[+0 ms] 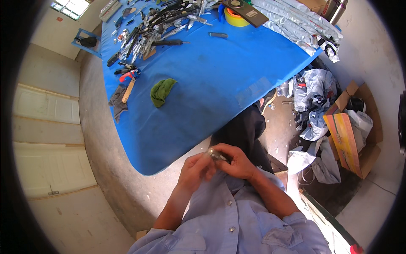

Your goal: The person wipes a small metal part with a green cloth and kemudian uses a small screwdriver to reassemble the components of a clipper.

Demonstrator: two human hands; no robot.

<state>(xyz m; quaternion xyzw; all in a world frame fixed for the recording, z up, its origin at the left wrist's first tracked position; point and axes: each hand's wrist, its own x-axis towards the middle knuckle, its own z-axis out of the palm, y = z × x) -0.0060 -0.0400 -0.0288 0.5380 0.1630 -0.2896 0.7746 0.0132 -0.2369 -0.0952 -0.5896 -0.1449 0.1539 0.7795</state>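
Close in front of my shirt, both hands meet around a small silver-and-dark object. Its kind cannot be made out, since fingers cover most of it. My right hand is closed around it from the right, the thumb lying along its near side. From the left, my left hand pinches at its end, its fingers slightly blurred. Past the hands, on the blue-covered table, lie a crumpled green cloth and a dark grey cloth with a wooden-handled tool on it.
A pile of black and silver metal parts covers the table's far left. Yellow tape, a dark flat device and silver-wrapped bundles lie far right. An open cardboard box and crumpled silver wrapping are on the floor at right.
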